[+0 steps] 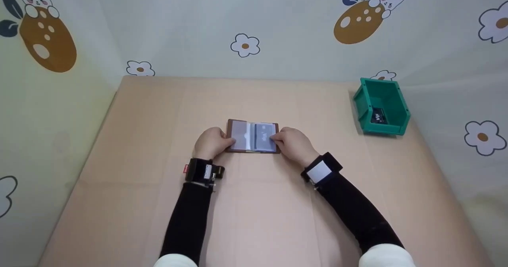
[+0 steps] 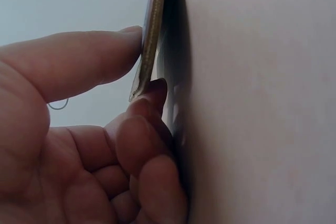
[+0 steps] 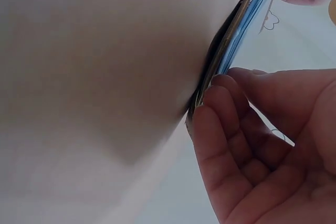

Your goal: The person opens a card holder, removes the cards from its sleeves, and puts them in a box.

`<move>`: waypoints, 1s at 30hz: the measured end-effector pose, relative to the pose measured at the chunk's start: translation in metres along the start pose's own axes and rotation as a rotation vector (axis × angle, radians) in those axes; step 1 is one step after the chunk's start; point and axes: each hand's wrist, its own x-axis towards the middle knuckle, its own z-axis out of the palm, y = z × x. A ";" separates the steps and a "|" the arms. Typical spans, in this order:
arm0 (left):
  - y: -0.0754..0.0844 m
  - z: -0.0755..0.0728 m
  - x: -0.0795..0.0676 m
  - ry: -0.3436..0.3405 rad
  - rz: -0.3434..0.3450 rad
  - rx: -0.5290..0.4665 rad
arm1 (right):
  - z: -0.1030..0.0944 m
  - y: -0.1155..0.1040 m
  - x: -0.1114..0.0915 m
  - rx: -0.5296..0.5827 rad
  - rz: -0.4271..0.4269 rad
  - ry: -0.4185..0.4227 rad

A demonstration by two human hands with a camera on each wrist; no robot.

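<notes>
An opened brown card holder [image 1: 247,152] with clear plastic sleeves lies across the middle of the table in the head view. A dark card [image 1: 263,131] with pale lettering shows through its right-hand sleeve. My left hand [image 1: 212,143] pinches the left cover, thumb on top and fingertips beneath, as the left wrist view [image 2: 100,150] of that hand shows. At the opposite edge, my right hand [image 1: 295,145] pinches the right side, its thumb over the sleeves. From the right wrist, the stacked bluish sleeves [image 3: 244,32] rise from the brown cover beside the fingers.
A green plastic bin [image 1: 383,130] stands at the table's back right, with a small black card [image 1: 378,116] inside. The light brown table [image 1: 131,140] is bordered by printed curtains [image 1: 190,25] at the back and both sides.
</notes>
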 end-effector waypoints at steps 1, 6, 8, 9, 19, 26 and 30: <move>0.000 0.000 0.000 0.000 -0.001 0.000 | 0.000 0.000 0.000 -0.003 0.000 0.000; 0.000 0.000 0.000 0.002 -0.002 0.006 | -0.001 -0.003 0.001 -0.019 0.003 -0.010; 0.000 0.000 0.000 0.003 -0.002 0.005 | -0.001 -0.003 0.001 -0.023 0.007 -0.012; 0.000 0.000 0.000 0.004 -0.003 0.003 | -0.001 -0.003 0.001 -0.024 0.009 -0.012; -0.001 0.001 0.001 0.013 0.014 0.002 | 0.002 -0.006 0.003 -0.034 -0.025 -0.002; -0.001 0.001 0.000 0.015 0.024 -0.003 | 0.001 -0.012 0.006 -0.039 -0.047 -0.022; -0.001 0.000 0.000 0.016 0.024 0.003 | 0.002 -0.013 0.008 -0.026 -0.044 -0.041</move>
